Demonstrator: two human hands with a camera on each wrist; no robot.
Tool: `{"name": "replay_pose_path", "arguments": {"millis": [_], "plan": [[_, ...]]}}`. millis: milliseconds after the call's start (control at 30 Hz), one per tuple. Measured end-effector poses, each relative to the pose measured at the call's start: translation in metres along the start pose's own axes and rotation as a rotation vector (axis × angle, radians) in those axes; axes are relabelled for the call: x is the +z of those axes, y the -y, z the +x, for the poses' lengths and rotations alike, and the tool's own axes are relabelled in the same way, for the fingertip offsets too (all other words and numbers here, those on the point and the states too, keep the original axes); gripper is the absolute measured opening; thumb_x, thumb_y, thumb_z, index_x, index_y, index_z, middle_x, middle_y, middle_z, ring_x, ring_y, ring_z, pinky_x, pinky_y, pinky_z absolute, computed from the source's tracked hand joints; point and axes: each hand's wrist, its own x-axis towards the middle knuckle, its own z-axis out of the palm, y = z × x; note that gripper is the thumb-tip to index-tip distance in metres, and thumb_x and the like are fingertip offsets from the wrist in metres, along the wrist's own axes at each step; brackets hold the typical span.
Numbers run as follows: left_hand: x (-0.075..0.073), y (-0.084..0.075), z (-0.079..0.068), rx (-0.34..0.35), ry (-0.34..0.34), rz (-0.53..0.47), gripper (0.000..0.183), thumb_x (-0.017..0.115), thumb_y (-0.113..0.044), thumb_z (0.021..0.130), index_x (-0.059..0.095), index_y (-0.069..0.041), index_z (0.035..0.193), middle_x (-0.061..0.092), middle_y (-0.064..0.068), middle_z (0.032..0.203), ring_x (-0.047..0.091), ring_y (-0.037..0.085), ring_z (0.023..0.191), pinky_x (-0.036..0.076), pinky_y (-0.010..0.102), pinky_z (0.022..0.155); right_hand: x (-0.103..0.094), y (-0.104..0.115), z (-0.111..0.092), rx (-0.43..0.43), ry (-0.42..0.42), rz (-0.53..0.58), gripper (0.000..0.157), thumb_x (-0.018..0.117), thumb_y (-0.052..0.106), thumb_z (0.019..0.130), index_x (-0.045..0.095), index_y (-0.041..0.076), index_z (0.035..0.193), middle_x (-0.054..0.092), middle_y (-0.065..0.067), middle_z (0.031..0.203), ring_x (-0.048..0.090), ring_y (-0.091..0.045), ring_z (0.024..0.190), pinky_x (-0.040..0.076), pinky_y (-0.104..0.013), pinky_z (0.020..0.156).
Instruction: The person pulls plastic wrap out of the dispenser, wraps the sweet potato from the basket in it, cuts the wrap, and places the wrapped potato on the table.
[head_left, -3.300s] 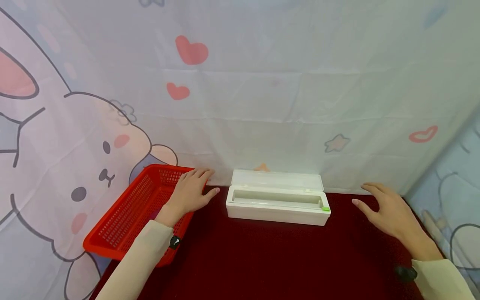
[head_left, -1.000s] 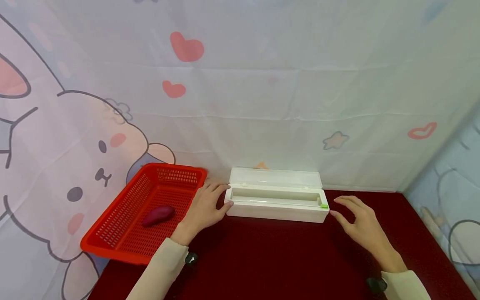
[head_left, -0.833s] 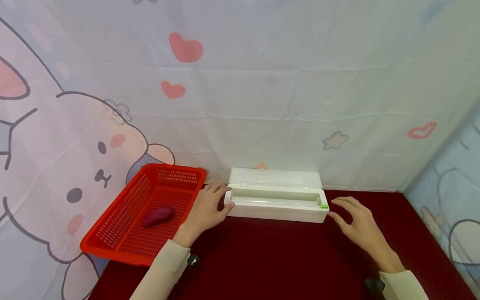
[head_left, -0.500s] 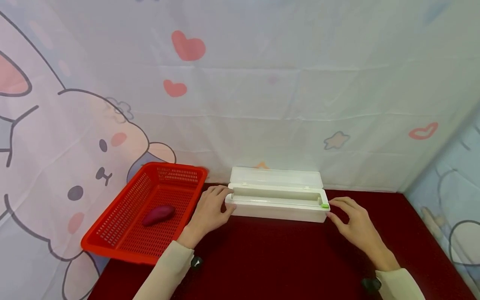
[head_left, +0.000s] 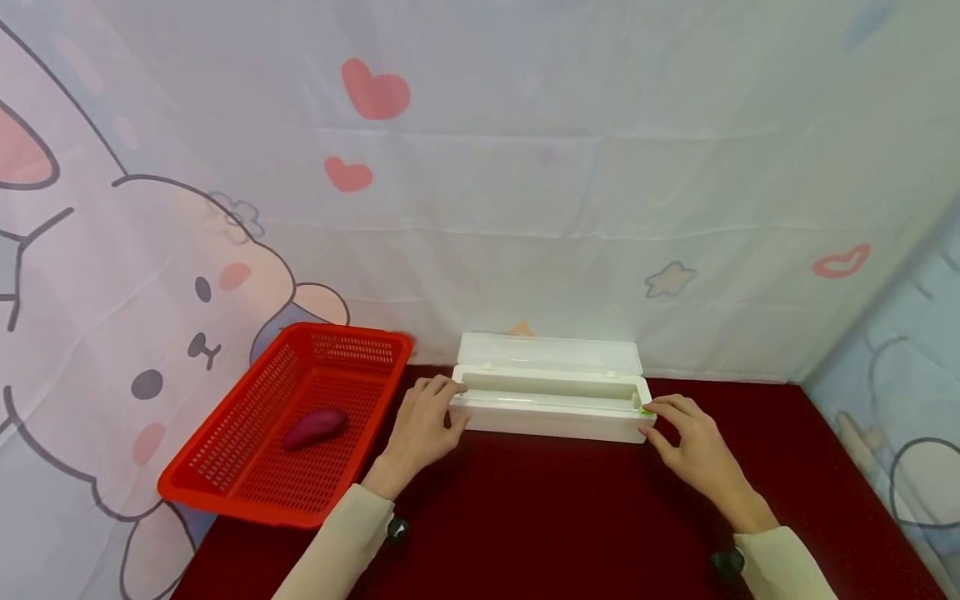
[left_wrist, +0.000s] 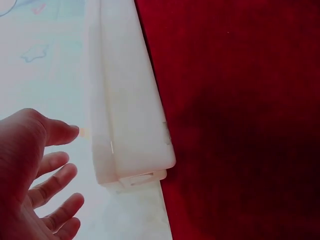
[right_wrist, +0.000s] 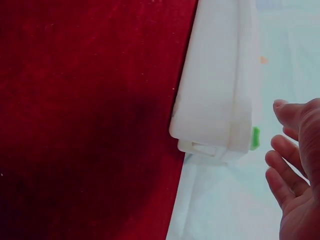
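Observation:
A long white cling film dispenser point(head_left: 555, 421) stands at the back of the table, its lid point(head_left: 551, 354) tipped back against the wall cloth. Inside its slot lies a pale roll point(head_left: 551, 399). A small green slide cutter point(head_left: 646, 410) sits at the right end of the front rim. My left hand point(head_left: 422, 422) is at the dispenser's left end, thumb and fingers spread. At the other end my right hand point(head_left: 693, 450) has its fingertips over the corner beside the green cutter. In both wrist views, a gap shows between the relaxed fingers and the dispenser point(left_wrist: 132, 100).
To the left is a red perforated basket point(head_left: 225, 507) with a purple elongated vegetable point(head_left: 315, 428), like a sweet potato, in it. A dark red cloth point(head_left: 540, 525) covers the table. Printed fabric point(head_left: 525, 183) hangs behind.
My left hand has come right from over the basket to the dispenser's left end, uncovering the purple vegetable. My right hand has moved left to the green cutter's corner.

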Motion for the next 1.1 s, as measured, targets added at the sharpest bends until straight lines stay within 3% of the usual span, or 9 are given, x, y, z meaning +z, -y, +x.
{"name": "replay_pose_path", "arguments": {"millis": [100, 333, 600, 1100], "plan": [[0.002, 0.001, 0.000, -0.004, 0.000, -0.005, 0.034, 0.086, -0.017, 0.090, 0.075, -0.008, 0.121, 0.072, 0.008, 0.114, 0.063, 0.036, 0.108, 0.054, 0.050, 0.087, 0.003, 0.000, 0.000, 0.000, 0.002, -0.007, 0.036, 0.091, 0.004, 0.081, 0.077, -0.001, 0.113, 0.072, -0.010, 0.113, 0.068, -0.027, 0.103, 0.052, -0.022, 0.086], [0.007, 0.003, 0.000, -0.012, -0.001, 0.005, 0.030, 0.086, -0.017, 0.090, 0.076, -0.009, 0.117, 0.072, 0.007, 0.113, 0.062, 0.034, 0.106, 0.053, 0.047, 0.085, 0.007, -0.001, 0.001, 0.002, -0.001, -0.004, 0.033, 0.091, 0.002, 0.081, 0.078, -0.001, 0.111, 0.071, -0.009, 0.111, 0.066, -0.026, 0.102, 0.047, -0.017, 0.087], [0.011, 0.006, 0.001, -0.026, 0.025, 0.018, 0.025, 0.083, -0.016, 0.092, 0.076, -0.009, 0.115, 0.071, 0.008, 0.112, 0.061, 0.033, 0.105, 0.054, 0.046, 0.087, 0.012, -0.003, 0.000, -0.003, -0.012, -0.006, 0.032, 0.091, 0.000, 0.079, 0.079, -0.001, 0.109, 0.070, -0.009, 0.110, 0.064, -0.025, 0.101, 0.049, -0.023, 0.083], [0.017, 0.008, 0.002, 0.012, -0.008, 0.082, 0.019, 0.085, -0.016, 0.092, 0.079, -0.013, 0.109, 0.073, 0.005, 0.108, 0.062, 0.029, 0.103, 0.054, 0.043, 0.085, 0.018, -0.008, 0.003, -0.001, -0.024, -0.011, 0.026, 0.089, -0.003, 0.080, 0.083, 0.002, 0.105, 0.069, -0.008, 0.108, 0.061, -0.023, 0.101, 0.045, -0.017, 0.082]]}}
